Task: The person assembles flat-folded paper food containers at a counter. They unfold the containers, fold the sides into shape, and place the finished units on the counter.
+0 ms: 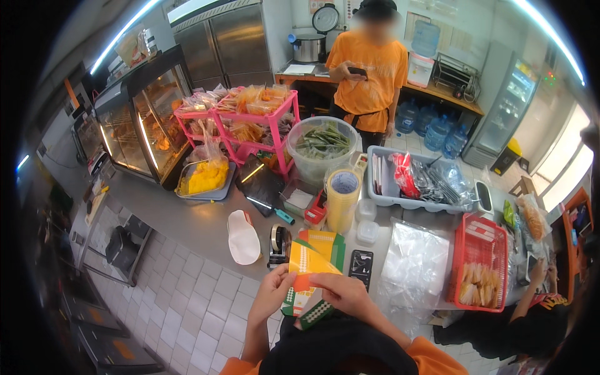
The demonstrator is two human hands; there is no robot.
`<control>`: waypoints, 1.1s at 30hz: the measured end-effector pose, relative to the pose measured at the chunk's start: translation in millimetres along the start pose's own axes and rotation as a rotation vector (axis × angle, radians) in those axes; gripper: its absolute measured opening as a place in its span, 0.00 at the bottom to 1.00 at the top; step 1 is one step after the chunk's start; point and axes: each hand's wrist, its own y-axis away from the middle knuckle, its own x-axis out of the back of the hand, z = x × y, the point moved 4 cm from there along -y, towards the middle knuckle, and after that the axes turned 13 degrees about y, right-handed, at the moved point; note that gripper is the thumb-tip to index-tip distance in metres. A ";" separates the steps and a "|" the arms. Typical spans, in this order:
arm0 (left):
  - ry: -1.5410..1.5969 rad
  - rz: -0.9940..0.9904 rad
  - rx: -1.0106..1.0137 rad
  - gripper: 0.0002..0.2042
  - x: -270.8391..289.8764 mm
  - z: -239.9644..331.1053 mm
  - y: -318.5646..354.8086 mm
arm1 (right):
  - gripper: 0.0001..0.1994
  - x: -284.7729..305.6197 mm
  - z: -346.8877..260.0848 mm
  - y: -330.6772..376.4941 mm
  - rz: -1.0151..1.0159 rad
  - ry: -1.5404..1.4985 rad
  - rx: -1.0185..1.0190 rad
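Close in front of my body, my left hand (pixel 274 292) and my right hand (pixel 342 291) grip a yellow, orange and green printed paperboard carton (pixel 310 259). It looks partly folded, and its lower part hangs below my fingers. My left fingers pinch its left edge, while my right thumb and fingers press on its right side. Just behind it, more green and yellow card (pixel 334 240) lies at the table edge; whether it is a separate piece I cannot tell. To the left stand a black tape dispenser (pixel 279 242) and a white paper container (pixel 242 237).
A stack of tape rolls (pixel 341 209), a black phone (pixel 360 267), clear plastic bags (pixel 414 259) and a red basket (pixel 478 237) crowd the steel table (pixel 181 219). Behind are a grey-blue tray (pixel 381 197) and a tub of green vegetables (pixel 322 150). A person (pixel 369 75) stands opposite; another's arm (pixel 531 290) reaches in at right.
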 end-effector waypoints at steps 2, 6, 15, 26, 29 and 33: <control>0.008 0.118 -0.150 0.10 -8.5 2.3 4.8 | 0.15 -0.2 3.9 -2.8 0.084 -0.036 -0.114; -0.115 0.422 -0.415 0.08 -36.5 -3.5 20.2 | 0.14 -1.5 1.5 -11.1 0.212 -0.039 -0.154; -0.430 0.339 -0.763 0.09 -56.9 14.3 34.9 | 0.17 7.3 -19.1 -17.3 0.172 0.069 -0.028; -0.577 0.225 -0.573 0.05 -56.7 22.9 31.9 | 0.15 8.3 -13.1 -1.2 0.499 0.040 -0.059; -0.531 0.186 -0.493 0.05 -52.7 24.5 34.5 | 0.16 11.4 -12.4 0.7 0.429 0.089 -0.027; -0.375 0.161 -0.506 0.05 -48.6 19.7 32.6 | 0.14 10.4 -10.5 5.6 0.438 -0.050 -0.075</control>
